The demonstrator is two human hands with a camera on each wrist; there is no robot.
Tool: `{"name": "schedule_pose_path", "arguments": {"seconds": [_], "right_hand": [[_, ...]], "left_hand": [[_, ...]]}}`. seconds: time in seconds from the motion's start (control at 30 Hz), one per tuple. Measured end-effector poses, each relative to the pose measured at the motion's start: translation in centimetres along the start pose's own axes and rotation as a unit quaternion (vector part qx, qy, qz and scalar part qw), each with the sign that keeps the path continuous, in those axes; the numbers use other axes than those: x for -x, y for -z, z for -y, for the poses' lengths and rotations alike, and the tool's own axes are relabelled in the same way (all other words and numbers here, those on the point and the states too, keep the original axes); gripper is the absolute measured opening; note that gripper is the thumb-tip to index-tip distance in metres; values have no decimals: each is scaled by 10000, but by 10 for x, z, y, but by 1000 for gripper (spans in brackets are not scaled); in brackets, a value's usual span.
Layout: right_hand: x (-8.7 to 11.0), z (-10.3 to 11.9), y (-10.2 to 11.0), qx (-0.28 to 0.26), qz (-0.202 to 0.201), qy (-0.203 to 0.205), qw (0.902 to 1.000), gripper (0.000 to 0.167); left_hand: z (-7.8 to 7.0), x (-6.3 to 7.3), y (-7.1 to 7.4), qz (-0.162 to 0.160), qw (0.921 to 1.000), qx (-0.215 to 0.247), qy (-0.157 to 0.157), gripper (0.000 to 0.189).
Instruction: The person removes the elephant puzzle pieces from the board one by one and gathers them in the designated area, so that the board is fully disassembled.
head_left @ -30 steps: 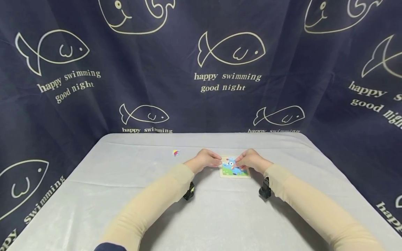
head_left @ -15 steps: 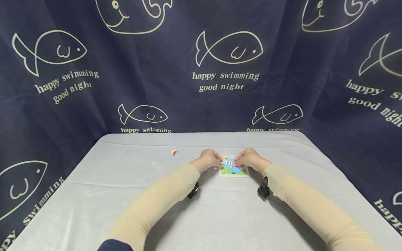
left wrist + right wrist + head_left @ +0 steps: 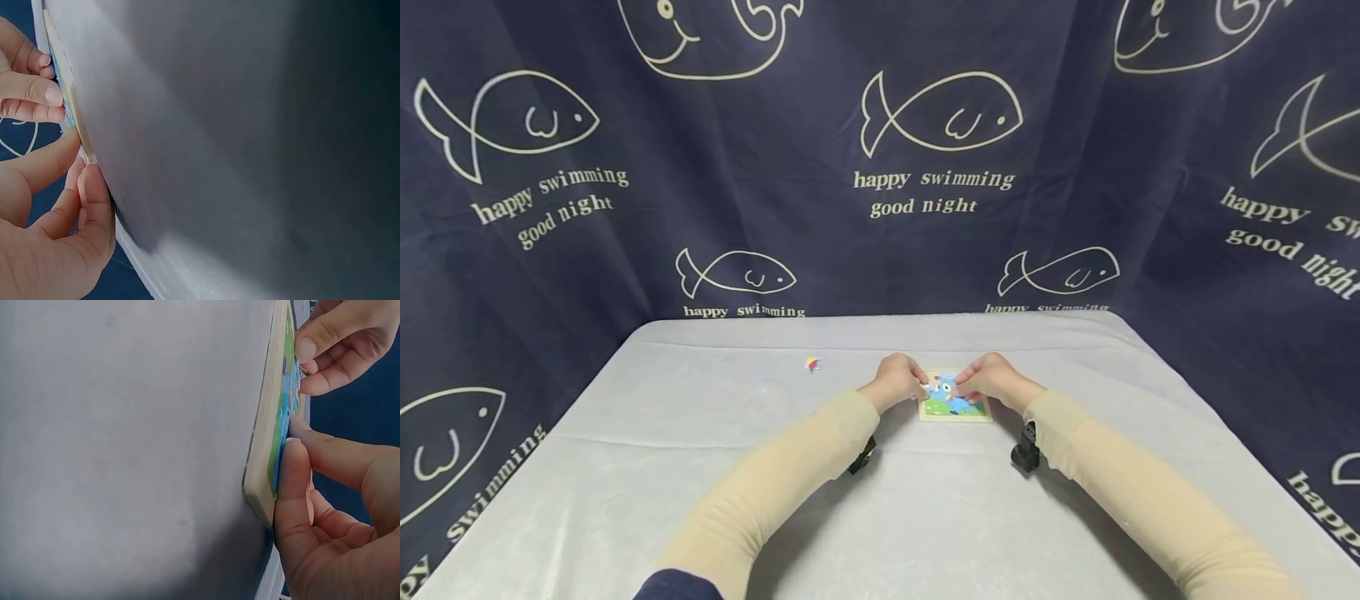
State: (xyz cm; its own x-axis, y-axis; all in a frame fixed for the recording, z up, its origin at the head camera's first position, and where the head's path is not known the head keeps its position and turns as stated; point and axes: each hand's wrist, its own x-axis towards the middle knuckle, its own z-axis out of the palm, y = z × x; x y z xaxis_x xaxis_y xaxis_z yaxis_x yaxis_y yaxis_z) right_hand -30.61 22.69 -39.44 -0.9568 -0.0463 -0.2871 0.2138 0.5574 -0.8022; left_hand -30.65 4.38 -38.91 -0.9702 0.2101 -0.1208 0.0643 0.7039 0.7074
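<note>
A small square jigsaw puzzle (image 3: pixel 936 410) lies on the table between both hands. It shows a blue cartoon animal on green ground inside a pale wooden frame. My left hand (image 3: pixel 897 379) grips its left edge, the thumb (image 3: pixel 62 150) over the picture and a bent finger (image 3: pixel 94 184) at the frame's side. My right hand (image 3: pixel 998 382) comes in from the right with its thumb and forefinger close together, pinching at a blue puzzle piece (image 3: pixel 284 434). Those fingers cover the upper right of the picture. A loose puzzle piece (image 3: pixel 812 364), yellow and pink, lies to the left.
A pale grey cloth covers the table (image 3: pixel 715 408). Behind it and at the sides hangs a dark blue curtain (image 3: pixel 835 250) with fish drawings. Black wrist cameras (image 3: pixel 1025 450) sit under both cream sleeves (image 3: pixel 797 450).
My left hand has shifted slightly right, its fingertips now further over the puzzle's left edge. The right hand stays at the same part of the picture. The head view has drifted a little.
</note>
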Motion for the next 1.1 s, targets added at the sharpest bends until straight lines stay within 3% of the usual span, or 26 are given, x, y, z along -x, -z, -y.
{"name": "schedule_pose_path", "arguments": {"seconds": [0.47,0.8,1.1], "right_hand": [[-2,-1,-1,90,-177,-81,9998,19],[-2,0,-1,117,-207,-57,9997,19],[1,-1,-1,254,-71,88,9996,25]], "left_hand": [[-2,-5,-5,-143,9992,370,30,17],[0,-7,-6,-158,9918,1214,363,12],[-1,-5,-7,-202,9894,1348,501,12]]}}
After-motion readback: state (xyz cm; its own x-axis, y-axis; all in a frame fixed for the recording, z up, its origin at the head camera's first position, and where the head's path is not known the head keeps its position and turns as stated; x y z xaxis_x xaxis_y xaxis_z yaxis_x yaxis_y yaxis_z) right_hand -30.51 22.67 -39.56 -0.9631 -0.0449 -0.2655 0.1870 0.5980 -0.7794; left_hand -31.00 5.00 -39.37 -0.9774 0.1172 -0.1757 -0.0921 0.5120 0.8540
